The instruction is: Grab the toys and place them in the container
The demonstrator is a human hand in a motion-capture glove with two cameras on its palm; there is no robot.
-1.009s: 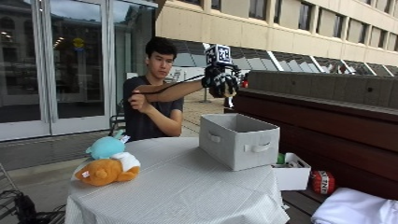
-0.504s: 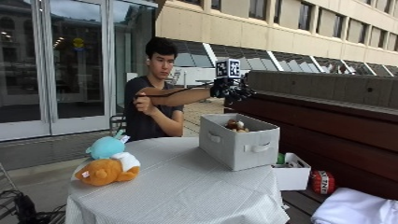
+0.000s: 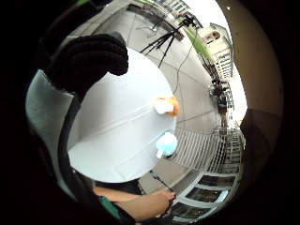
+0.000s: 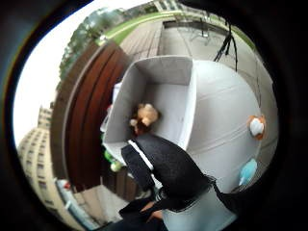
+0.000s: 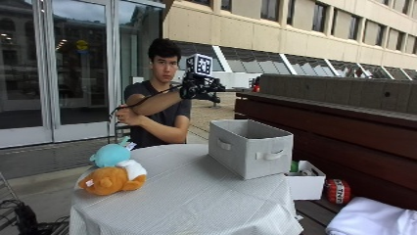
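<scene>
My gloved right hand (image 5: 198, 88) is raised in the air, above the table's far edge and left of the grey fabric container (image 5: 251, 149). Its fingers are relaxed and hold nothing. In the thumb side palm view a small brown toy (image 4: 144, 115) lies inside the container (image 4: 166, 72), against its wall. An orange plush toy (image 5: 110, 180) and a light blue plush toy (image 5: 110, 155) sit together at the left edge of the round white-clothed table (image 5: 196, 200). Both the orange toy (image 3: 166, 106) and the blue toy (image 3: 166, 143) also show in the little finger side palm view.
The person's bare left hand (image 5: 127, 116) rests on the right arm near the elbow. A small white box (image 5: 305, 183), a red round object (image 5: 336, 191) and a white cloth (image 5: 371, 220) lie on the wooden bench (image 5: 338, 127) to the right of the table.
The hand let a brown toy drop into the container, then drew back to the left, away from above the container. The two plush toys have not moved.
</scene>
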